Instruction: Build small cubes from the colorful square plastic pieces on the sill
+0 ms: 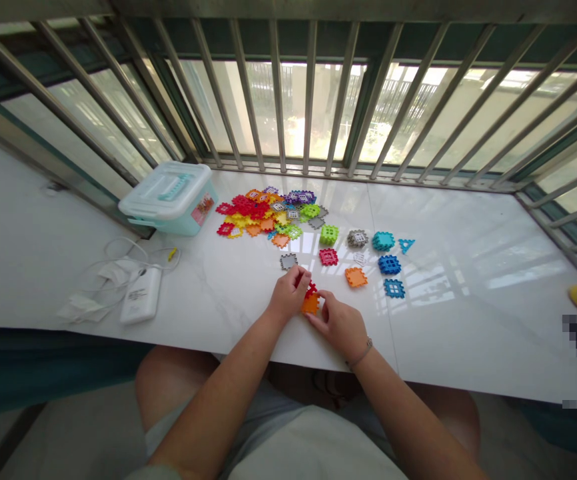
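My left hand [291, 291] has its fingers closed on a red interlocking tile [311, 288], most of which is hidden. Just below it, my right hand [341, 323] grips an orange interlocking tile [310, 304] between thumb and fingers. The two tiles touch; whether they are locked together I cannot tell. Beyond my left hand lies a grey tile [288, 261]. Further off to the right are a red tile [328, 257], another orange tile [356, 277] and a white piece [360, 258].
A mixed pile of coloured tiles [253, 213] spreads at the back. Stacks in green [328, 234], grey [357, 238], turquoise [383, 241] and blue [389, 265] stand right of it. A lidded box [168, 200], a white power bank [140, 295] and a cable lie left. Metal bars [311, 100] line the back.
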The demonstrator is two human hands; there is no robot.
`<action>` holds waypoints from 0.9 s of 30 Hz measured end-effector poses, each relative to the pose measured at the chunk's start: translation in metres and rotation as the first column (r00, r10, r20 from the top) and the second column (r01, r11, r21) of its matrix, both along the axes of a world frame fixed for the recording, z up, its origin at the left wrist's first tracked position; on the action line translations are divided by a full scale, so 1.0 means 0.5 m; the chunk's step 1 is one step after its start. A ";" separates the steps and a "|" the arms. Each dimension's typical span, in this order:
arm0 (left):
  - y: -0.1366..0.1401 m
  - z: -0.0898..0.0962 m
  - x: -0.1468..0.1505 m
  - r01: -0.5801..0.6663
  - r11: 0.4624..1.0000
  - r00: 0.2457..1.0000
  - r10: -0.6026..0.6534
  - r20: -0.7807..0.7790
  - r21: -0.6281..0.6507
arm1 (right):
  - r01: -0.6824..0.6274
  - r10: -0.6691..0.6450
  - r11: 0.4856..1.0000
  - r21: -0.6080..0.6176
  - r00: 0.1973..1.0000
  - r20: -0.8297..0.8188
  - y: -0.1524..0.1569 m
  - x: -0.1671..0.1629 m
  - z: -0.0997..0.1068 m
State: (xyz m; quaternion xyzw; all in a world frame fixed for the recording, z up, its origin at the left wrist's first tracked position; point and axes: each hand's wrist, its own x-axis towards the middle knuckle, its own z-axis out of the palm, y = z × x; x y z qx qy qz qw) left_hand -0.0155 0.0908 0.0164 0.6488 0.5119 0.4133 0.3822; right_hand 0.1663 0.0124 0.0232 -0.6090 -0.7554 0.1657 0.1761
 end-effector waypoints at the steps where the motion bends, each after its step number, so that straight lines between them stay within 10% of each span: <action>1: 0.000 0.002 0.001 0.020 1.000 1.000 -0.020 -0.015 0.001 | -0.004 0.004 1.000 0.001 1.000 0.022 0.000 -0.001 0.000; 27: 0.000 0.006 -0.001 0.024 1.000 1.000 -0.024 0.009 -0.012 | -0.024 0.024 1.000 0.006 0.994 0.108 0.002 -0.002 0.005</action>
